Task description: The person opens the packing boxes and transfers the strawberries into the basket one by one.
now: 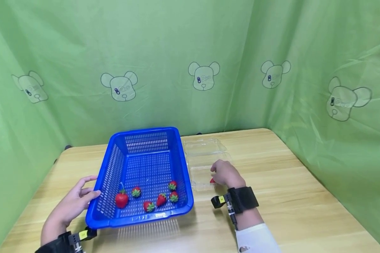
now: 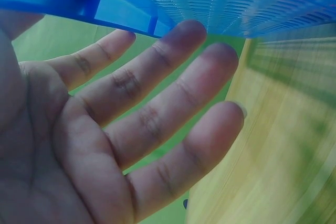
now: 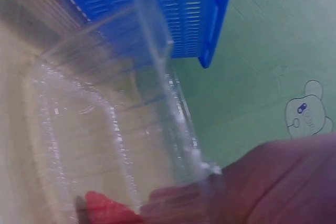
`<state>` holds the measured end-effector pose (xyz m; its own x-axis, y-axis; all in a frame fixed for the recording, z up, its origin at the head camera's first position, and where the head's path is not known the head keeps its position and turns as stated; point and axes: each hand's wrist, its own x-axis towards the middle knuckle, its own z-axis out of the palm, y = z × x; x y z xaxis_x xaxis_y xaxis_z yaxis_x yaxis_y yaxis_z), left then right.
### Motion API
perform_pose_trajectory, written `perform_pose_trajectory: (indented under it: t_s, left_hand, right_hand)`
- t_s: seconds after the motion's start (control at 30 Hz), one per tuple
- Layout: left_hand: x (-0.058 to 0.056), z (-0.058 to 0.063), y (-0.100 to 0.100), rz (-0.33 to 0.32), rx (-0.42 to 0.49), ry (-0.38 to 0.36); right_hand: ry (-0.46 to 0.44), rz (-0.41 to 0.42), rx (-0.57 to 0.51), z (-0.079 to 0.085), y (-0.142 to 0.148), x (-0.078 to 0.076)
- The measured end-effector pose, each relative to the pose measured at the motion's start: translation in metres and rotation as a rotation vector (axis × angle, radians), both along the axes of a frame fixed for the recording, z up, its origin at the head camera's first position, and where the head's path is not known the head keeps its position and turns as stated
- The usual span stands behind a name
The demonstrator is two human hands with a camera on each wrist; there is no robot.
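A blue plastic basket (image 1: 139, 221) has its near side raised off the table. At its left rim my left hand (image 1: 74, 202) holds it, thumb over the edge and the other fingers outside beneath the rim. Inside, toward the near end, lie several strawberries (image 1: 161, 199) with green leaves and one larger, rounder red fruit (image 1: 122, 199). My right hand (image 1: 227, 173) is down at the clear plastic box (image 1: 200, 161), pinching a strawberry (image 3: 107, 209). In the right wrist view the box wall overlaps part of the fingers, and they hide much of that strawberry.
The light wooden table (image 1: 291, 196) carries the basket and box side by side, the box close to the basket's right wall. Green curtains (image 1: 164, 42) with bear-head drawings stand along the back and sides.
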<state>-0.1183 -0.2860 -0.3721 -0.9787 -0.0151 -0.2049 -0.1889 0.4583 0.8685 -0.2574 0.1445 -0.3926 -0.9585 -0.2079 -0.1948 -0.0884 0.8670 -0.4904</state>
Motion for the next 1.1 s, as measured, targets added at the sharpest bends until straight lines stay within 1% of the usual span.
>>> perform_pose_trajectory:
  t_s: [0.1,0.23,0.3,0.5,0.7,0.83,1.0,1.1]
  left_hand:
    - [-0.0007,-0.0016,-0.0017,0.0,-0.001,0.008]
    - [-0.0015,-0.0026,-0.0028,-0.007,-0.003,0.02]
    - [-0.0018,-0.0024,-0.0033,-0.007,-0.005,0.022]
    - [-0.0019,-0.0014,-0.0018,-0.001,-0.01,0.014]
    - [-0.0022,-0.0001,-0.0028,-0.017,-0.012,0.015]
    - [-0.0022,0.0007,-0.0022,-0.011,-0.017,0.007]
    - [-0.0013,-0.0012,-0.0021,-0.006,-0.01,0.005]
    - [-0.0014,-0.0023,-0.0029,-0.015,-0.006,0.014]
  right_hand:
    - [0.042,0.017,-0.025,-0.0043,-0.0032,-0.0026]
    - [0.074,0.036,-0.037,-0.0069,-0.0051,-0.0047]
    - [0.065,0.029,-0.043,-0.0068,-0.0059,-0.005]
    - [0.021,0.03,-0.008,-0.0073,-0.0064,-0.0056]
    - [-0.01,0.021,-0.004,-0.0102,-0.007,-0.0067]
    - [0.012,0.013,-0.02,-0.011,-0.0068,-0.0075]
    - [0.086,0.014,-0.025,-0.01,-0.0061,-0.0069]
    - [0.105,0.012,-0.028,-0.0087,-0.0061,-0.0064]
